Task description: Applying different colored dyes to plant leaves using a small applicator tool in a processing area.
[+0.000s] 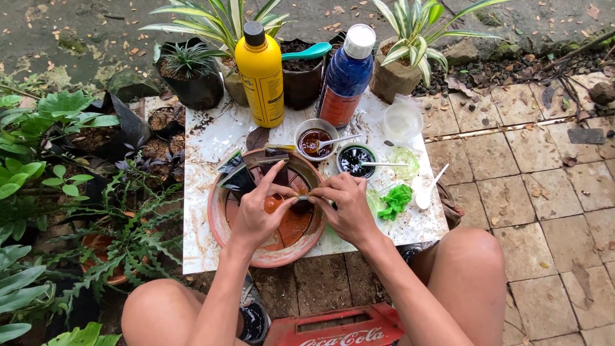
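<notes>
My left hand (256, 211) and my right hand (346, 205) meet over a terracotta dish (221, 227) on a low white stained table (198, 250). Between their fingertips both hands pinch a small dark object (301, 200); what it is cannot be made out. Dark plastic sachets (240, 176) lie at the dish's far left rim. Just beyond the dish stand a small bowl of brown liquid (314, 142) with a stick in it and a dark cup (355, 159) with a white stick.
A yellow bottle (261, 77) and a blue bottle (346, 77) stand at the table's back. A clear cup (402, 122), green crumpled material (394, 202) and a white spoon (426, 195) lie right. Potted plants ring the table; a red crate (333, 330) lies under my knees.
</notes>
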